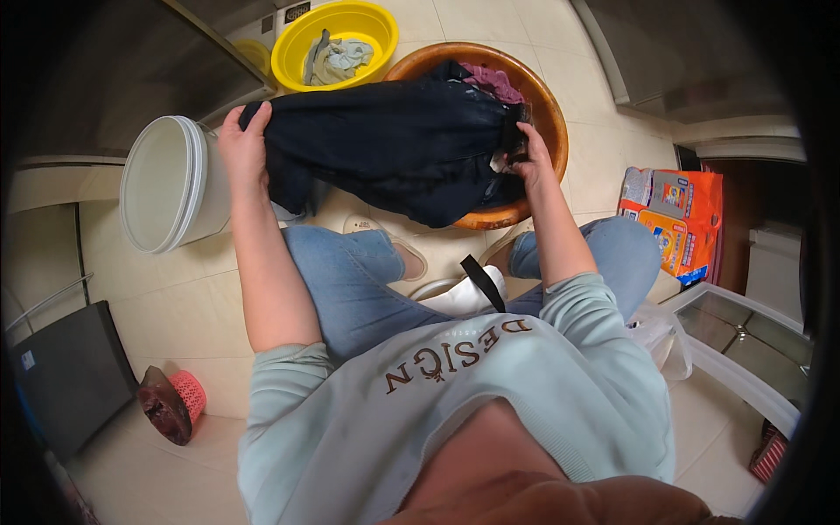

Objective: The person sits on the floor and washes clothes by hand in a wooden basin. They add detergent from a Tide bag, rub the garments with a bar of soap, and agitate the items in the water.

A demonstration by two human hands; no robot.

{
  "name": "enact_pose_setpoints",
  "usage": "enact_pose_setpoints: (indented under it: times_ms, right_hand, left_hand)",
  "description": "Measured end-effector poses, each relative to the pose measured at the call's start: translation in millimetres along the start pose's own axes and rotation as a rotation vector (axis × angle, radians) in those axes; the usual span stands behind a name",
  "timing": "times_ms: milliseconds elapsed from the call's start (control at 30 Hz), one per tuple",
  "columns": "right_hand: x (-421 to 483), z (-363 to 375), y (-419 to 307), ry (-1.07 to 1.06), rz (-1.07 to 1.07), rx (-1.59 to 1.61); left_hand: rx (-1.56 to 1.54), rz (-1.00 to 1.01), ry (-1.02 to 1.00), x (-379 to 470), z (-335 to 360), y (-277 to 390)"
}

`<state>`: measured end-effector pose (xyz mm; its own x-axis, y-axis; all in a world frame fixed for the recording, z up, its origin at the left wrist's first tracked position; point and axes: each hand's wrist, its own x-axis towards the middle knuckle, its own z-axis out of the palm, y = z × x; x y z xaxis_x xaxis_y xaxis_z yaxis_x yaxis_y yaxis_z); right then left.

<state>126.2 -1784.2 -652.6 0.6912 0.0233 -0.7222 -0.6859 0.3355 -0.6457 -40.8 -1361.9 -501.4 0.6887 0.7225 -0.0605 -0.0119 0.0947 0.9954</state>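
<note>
A dark navy garment [380, 144] is stretched between my hands, partly over a round orange-brown basin [556, 131]. My left hand [246, 141] grips its narrow end, with the cloth between thumb and fingers. At the other end, my right hand [530, 154] holds its wider, band-like edge above the basin's inner side. Pinkish-purple cloth [493, 82] lies in the basin behind the garment. Part of the garment hangs down beside my left wrist. What else the basin holds is hidden under the dark cloth.
A yellow basin [282, 56] with light cloths stands beyond the garment. At left is a white bucket [213, 187]; at right, an orange detergent bag [695, 216]. A clear plastic bag [666, 341] lies near a white-framed rack [735, 367]. A pink perforated bin [190, 394] stands lower left.
</note>
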Motion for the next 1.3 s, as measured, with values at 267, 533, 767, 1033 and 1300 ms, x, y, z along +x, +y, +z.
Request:
enact_pose_setpoints:
  times_ms: [267, 533, 767, 1033, 1300]
  right_hand:
    - [-63.8, 54.0, -134.9, -0.311, -0.275, -0.078]
    - [-128.0, 23.1, -143.5, -0.457, -0.376, -0.022]
    - [-122.5, -33.0, 1.5, -0.184, -0.269, -1.221]
    - [-145.9, 77.5, -2.8, -0.298, -0.980, -1.258]
    - [-119.0, 137.1, 61.8, -0.429, -1.219, -1.440]
  left_hand:
    - [-0.034, 0.039, 0.141, 24.2, -3.8, -15.3]
    - [-0.141, 0.067, 0.312, 38.1, -32.3, -17.0]
    - [-0.013, 0.022, 0.143, 19.2, -47.9, -9.1]
    - [0.028, 0.026, 0.031, -1.5, -36.3, 19.2]
    - [-0.157, 0.119, 0.307, 3.5, -50.0, 21.4]
